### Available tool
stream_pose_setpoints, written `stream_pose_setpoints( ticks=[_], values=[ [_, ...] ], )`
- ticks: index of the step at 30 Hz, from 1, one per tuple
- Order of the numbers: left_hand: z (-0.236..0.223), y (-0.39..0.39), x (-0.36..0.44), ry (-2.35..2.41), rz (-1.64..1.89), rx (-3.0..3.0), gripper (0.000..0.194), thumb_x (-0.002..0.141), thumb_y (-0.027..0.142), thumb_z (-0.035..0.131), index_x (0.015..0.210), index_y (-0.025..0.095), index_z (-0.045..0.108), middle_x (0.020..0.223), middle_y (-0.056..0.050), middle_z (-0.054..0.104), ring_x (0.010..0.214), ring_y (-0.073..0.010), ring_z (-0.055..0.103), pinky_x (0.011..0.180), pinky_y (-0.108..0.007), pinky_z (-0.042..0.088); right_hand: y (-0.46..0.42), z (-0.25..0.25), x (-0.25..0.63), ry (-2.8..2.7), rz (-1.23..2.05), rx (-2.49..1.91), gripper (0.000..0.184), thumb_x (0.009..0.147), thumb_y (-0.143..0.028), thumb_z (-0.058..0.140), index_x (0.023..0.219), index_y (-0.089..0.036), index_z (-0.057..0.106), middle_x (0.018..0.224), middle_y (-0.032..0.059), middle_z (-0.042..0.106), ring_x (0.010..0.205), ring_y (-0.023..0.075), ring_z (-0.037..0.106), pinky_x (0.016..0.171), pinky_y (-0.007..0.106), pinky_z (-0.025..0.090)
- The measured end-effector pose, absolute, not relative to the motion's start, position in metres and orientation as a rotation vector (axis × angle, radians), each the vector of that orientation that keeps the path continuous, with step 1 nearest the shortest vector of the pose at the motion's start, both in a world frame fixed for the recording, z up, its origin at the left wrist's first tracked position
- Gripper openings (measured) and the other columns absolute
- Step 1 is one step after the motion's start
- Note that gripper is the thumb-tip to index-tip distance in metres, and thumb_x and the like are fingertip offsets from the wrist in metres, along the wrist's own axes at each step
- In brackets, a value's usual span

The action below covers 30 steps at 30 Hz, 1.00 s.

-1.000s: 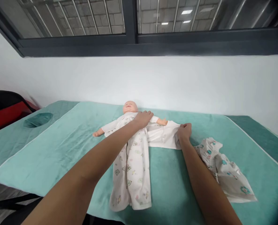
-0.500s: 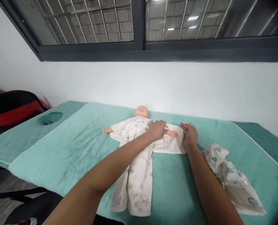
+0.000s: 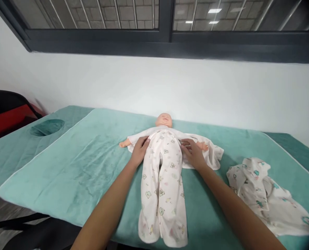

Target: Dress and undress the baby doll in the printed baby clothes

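A baby doll (image 3: 164, 120) lies face up on the padded table, its arms spread in white sleeves. White baby trousers (image 3: 167, 166) with small animal prints lie flat over its body, both legs stretched toward me. At their upper left edge, my left hand (image 3: 140, 151) has its fingers and thumb closed on the cloth. My right hand (image 3: 194, 153) pinches the opposite edge at the same height, next to the doll's bare hand (image 3: 202, 146). A white cloth flap (image 3: 213, 152) spreads out behind my right hand. My fingertips are partly hidden against the fabric.
A crumpled white printed garment (image 3: 267, 194) lies on the green table cover (image 3: 73, 166) by my right forearm. The table has a face hole (image 3: 47, 127) at left. A red and black chair (image 3: 9, 116) stands beyond it. Behind are a white wall (image 3: 118, 83) and a barred window.
My left hand has moved left off the doll's chest to the trousers' left edge. My right hand has come inward from the flap to their right edge. The trousers lie straighter; the view has shifted.
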<state>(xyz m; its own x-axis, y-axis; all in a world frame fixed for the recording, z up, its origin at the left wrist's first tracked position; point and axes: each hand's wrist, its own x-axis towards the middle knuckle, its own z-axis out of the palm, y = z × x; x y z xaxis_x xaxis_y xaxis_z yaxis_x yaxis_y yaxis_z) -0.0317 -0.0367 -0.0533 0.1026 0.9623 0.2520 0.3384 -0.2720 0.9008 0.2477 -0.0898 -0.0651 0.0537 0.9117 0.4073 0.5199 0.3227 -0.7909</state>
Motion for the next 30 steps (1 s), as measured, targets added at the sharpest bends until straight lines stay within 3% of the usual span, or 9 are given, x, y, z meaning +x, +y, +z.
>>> stream_pose_setpoints(
  ticks=[6, 10, 13, 17, 24, 30],
  values=[
    [-0.054, -0.038, -0.037, 0.982, 1.119, 1.575, 0.048, 0.087, 0.047, 0.063, 0.128, 0.021, 0.06, 0.137, -0.008, 0.06, 0.128, -0.0254, 0.053, 0.111, -0.039, 0.037, -0.064, -0.067, 0.222, -1.324, 0.613, -1.292, 0.036, 0.093, -0.05, 0.052, 0.115, -0.023, 0.059, 0.114, 0.0086, 0.064, 0.106, 0.0237, 0.06, 0.097, 0.042, 0.047],
    [-0.061, -0.035, -0.04, 0.851, 1.119, 1.452, 0.056, 0.08, 0.042, 0.072, 0.13, 0.022, 0.057, 0.142, -0.008, 0.054, 0.129, -0.0258, 0.051, 0.11, -0.038, 0.038, -0.065, -0.063, 0.225, -1.259, 0.743, -1.287, 0.036, 0.09, -0.053, 0.056, 0.111, -0.024, 0.061, 0.11, 0.0064, 0.065, 0.103, 0.0233, 0.059, 0.094, 0.04, 0.046],
    [-0.062, -0.033, -0.039, 0.829, 1.11, 1.406, 0.057, 0.076, 0.039, 0.077, 0.127, 0.021, 0.058, 0.136, -0.009, 0.057, 0.123, -0.0246, 0.053, 0.106, -0.037, 0.04, -0.069, -0.061, 0.23, -1.276, 0.813, -1.283, 0.039, 0.088, -0.053, 0.058, 0.115, -0.024, 0.06, 0.108, 0.0048, 0.064, 0.099, 0.0217, 0.057, 0.092, 0.038, 0.045],
    [-0.058, -0.035, -0.037, 0.826, 1.12, 1.344, 0.052, 0.072, 0.037, 0.08, 0.116, 0.018, 0.06, 0.114, -0.007, 0.064, 0.105, -0.0203, 0.059, 0.091, -0.033, 0.045, -0.069, -0.058, 0.233, -1.349, 0.841, -1.296, 0.04, 0.089, -0.055, 0.057, 0.115, -0.025, 0.058, 0.101, 0.0016, 0.06, 0.094, 0.0193, 0.054, 0.087, 0.034, 0.044],
    [-0.055, -0.04, -0.034, 0.849, 1.062, 1.34, 0.049, 0.069, 0.035, 0.08, 0.108, 0.017, 0.058, 0.097, -0.003, 0.064, 0.087, -0.0155, 0.059, 0.077, -0.027, 0.043, -0.068, -0.058, 0.231, -1.418, 0.629, -1.276, 0.031, 0.086, -0.05, 0.064, 0.077, -0.022, 0.052, 0.081, -0.0026, 0.049, 0.079, 0.0157, 0.046, 0.074, 0.03, 0.039],
    [-0.056, -0.043, -0.034, 0.97, 1.033, 1.469, 0.03, 0.079, 0.037, 0.069, 0.099, 0.018, 0.058, 0.087, 0.001, 0.059, 0.08, -0.014, 0.054, 0.071, -0.025, 0.039, -0.077, -0.055, 0.223, -1.449, 0.248, -1.211, 0.027, 0.086, -0.034, 0.069, 0.069, -0.021, 0.052, 0.082, -0.001, 0.049, 0.079, 0.0162, 0.047, 0.072, 0.032, 0.038]
  ],
)
